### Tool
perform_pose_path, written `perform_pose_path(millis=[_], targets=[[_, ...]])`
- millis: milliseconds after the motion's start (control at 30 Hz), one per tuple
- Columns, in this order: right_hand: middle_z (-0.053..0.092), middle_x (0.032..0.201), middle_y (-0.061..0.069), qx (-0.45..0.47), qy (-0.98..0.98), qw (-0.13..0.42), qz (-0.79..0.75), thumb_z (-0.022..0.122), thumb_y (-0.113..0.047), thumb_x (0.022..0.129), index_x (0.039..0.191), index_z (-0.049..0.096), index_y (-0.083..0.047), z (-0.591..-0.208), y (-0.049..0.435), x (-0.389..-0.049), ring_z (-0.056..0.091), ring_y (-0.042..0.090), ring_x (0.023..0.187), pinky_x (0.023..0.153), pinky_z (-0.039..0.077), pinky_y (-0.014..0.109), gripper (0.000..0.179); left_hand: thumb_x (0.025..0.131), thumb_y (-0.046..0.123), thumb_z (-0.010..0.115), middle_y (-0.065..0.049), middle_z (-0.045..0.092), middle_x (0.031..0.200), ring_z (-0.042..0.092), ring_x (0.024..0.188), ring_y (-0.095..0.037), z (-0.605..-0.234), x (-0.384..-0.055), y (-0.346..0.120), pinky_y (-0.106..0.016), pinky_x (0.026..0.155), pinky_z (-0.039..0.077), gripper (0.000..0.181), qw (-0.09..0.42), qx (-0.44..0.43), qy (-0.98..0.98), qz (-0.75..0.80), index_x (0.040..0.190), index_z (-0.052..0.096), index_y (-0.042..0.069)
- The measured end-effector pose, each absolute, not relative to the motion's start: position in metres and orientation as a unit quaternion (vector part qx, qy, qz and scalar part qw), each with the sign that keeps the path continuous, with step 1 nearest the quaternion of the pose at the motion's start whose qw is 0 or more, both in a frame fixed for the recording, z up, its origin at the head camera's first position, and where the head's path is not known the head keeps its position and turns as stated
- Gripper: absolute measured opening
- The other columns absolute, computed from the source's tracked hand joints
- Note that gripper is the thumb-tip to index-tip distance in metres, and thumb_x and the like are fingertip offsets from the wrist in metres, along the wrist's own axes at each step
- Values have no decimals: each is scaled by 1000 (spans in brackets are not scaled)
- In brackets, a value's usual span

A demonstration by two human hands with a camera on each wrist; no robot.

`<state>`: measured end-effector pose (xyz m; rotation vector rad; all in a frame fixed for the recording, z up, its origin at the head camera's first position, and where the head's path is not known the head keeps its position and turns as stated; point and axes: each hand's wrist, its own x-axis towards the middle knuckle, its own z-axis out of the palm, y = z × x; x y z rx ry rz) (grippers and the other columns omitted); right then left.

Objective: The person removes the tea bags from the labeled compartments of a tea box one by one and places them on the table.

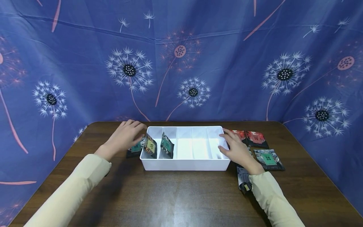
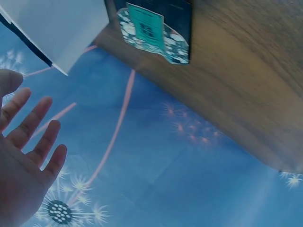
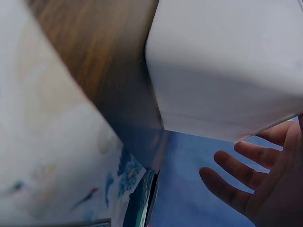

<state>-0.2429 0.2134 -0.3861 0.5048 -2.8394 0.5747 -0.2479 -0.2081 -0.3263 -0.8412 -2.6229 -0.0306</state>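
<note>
A white divided box (image 1: pixel 185 164) stands on the table. In its leftmost compartment leans a dark packet with a yellow label (image 1: pixel 150 146). Beside it, in the second compartment, stands a packet with a teal label (image 1: pixel 167 145). My left hand (image 1: pixel 124 138) hovers at the box's left end with fingers spread and nothing held. Under that hand lies another teal-label packet (image 2: pixel 147 29), partly hidden in the head view. At the right end my right hand (image 1: pixel 238 150) has its fingertips over the rim, fingers loosely extended, as the right wrist view also shows beside the box wall (image 3: pixel 227 90).
To the right lie red-label packets (image 1: pixel 256 138), a green-label packet (image 1: pixel 268 159) and a dark packet with a small yellow mark (image 1: pixel 244 179), partly under the right forearm. The brown table (image 1: pixel 170 198) ends at a blue dandelion-print cloth (image 1: pixel 227 78) behind.
</note>
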Motion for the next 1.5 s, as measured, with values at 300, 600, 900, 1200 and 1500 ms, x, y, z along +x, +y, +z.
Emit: perform_pose_path(millis=[300,600,900,1200,1500], targets=[[33,143,16,172,-960,98,196,61,-28,83,125,52,-4,-388,214,-244,36,39,126,88,38,61,50,86,27,61,-2,63,106,53,99,-27,-328,-245,-192,-46,85,40,27,196,-314,-929,-24,110,61,15],[33,143,16,167,-962,96,194,61,-29,83,125,52,-4,-387,213,-244,35,39,126,89,38,61,50,87,32,59,-1,64,107,53,103,-26,-330,-240,-179,-46,91,39,30,172,-313,-934,-29,113,61,16],[34,142,17,177,-959,114,192,62,-27,82,124,52,-3,-389,215,-244,35,39,126,88,40,59,49,88,36,58,0,62,112,51,106,-25,-340,-238,-169,-46,92,37,35,148,-315,-937,-31,117,58,19],[33,143,16,178,-958,110,198,62,-27,82,125,52,-4,-389,216,-243,34,39,127,88,39,60,49,88,40,57,0,63,112,52,105,-24,-346,-234,-159,-46,90,38,39,139,-311,-939,-48,118,58,17],[34,142,16,178,-957,109,201,62,-27,83,125,52,-4,-389,215,-243,34,39,127,89,38,61,49,89,41,56,-2,62,113,52,111,-25,-348,-234,-152,-45,91,39,39,134,-312,-939,-61,118,59,16]])
